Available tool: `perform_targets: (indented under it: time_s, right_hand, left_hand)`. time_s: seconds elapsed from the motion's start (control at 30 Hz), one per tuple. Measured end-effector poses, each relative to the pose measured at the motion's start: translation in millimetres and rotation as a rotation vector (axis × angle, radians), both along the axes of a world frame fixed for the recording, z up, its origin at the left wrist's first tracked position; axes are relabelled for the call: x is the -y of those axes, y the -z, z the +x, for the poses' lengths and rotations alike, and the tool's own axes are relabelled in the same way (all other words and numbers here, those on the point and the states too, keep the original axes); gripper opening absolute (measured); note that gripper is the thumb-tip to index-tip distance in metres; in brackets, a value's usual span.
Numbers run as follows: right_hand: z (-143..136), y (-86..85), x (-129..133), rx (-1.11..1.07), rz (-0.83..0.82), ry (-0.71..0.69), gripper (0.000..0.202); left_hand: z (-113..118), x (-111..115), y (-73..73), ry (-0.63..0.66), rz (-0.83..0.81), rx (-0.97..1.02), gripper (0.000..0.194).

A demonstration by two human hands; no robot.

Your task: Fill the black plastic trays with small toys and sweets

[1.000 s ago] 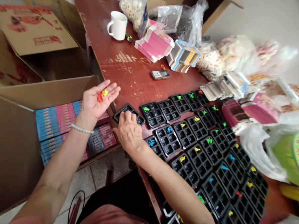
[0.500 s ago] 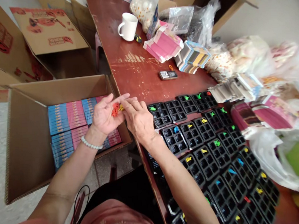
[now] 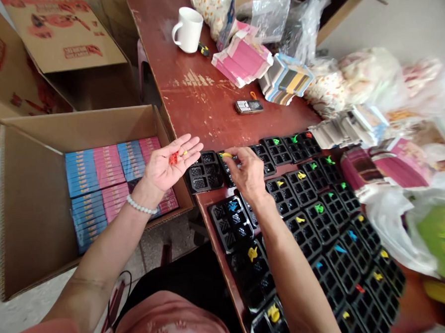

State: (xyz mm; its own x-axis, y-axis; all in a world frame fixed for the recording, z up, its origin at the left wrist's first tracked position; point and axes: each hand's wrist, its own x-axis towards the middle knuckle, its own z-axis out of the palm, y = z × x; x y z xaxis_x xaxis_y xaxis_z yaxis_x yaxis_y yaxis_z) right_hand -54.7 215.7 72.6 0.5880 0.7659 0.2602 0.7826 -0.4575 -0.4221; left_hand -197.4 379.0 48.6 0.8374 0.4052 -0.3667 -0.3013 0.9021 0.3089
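My left hand (image 3: 172, 164) is palm up with its fingers extended, holding small red plastic figures (image 3: 175, 158) and a bit of yellow in the palm. Between thumb and fingertips of my right hand (image 3: 248, 172) is a small yellow plastic figure (image 3: 226, 155), pinched just over a black compartment tray (image 3: 228, 175); the hand hides part of that tray. Left of it, near the table edge, lies another black tray (image 3: 207, 171). Below, one tray (image 3: 221, 225) has a blue figure (image 3: 232, 206) in one compartment.
Rows of black trays with single coloured figures cover the table's (image 3: 200, 108) right part. An open carton (image 3: 33, 196) holding blue and pink boxes stands at left. A white mug (image 3: 189, 30), a keypad phone (image 3: 248, 106), folded pink cartons (image 3: 242, 58) and plastic bags lie farther back.
My hands have parted. My right hand has moved right from my left palm to over a tray, carrying a yellow figure. The leftmost tray in the back row now shows; the view shifted slightly.
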Motion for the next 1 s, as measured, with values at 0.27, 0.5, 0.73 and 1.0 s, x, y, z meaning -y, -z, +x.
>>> perform_targets:
  time_s: [0.27, 0.5, 0.73, 1.0]
  right_hand:
    - [-16.2, 14.3, -21.8, 0.035, -0.062, -0.063, 0.028]
    - [-47.3, -5.8, -27.0, 0.122, -0.061, -0.398, 0.043]
    - [-32.0, 2.7, -14.4, 0.144, -0.024, -0.377, 0.034]
    - [81.3, 17.3, 40.6, 0.190, 0.047, 0.229, 0.022]
  left_hand:
    - [6.2, 5.5, 7.2, 0.018, -0.015, 0.027, 0.056]
    - [-1.0, 16.2, -13.5, 0.167, -0.052, 0.021, 0.061]
    - [10.3, 30.3, -9.8, 0.245, -0.146, -0.021, 0.053]
    - [10.8, 21.9, -13.7, 0.148, 0.041, 0.001, 0.068]
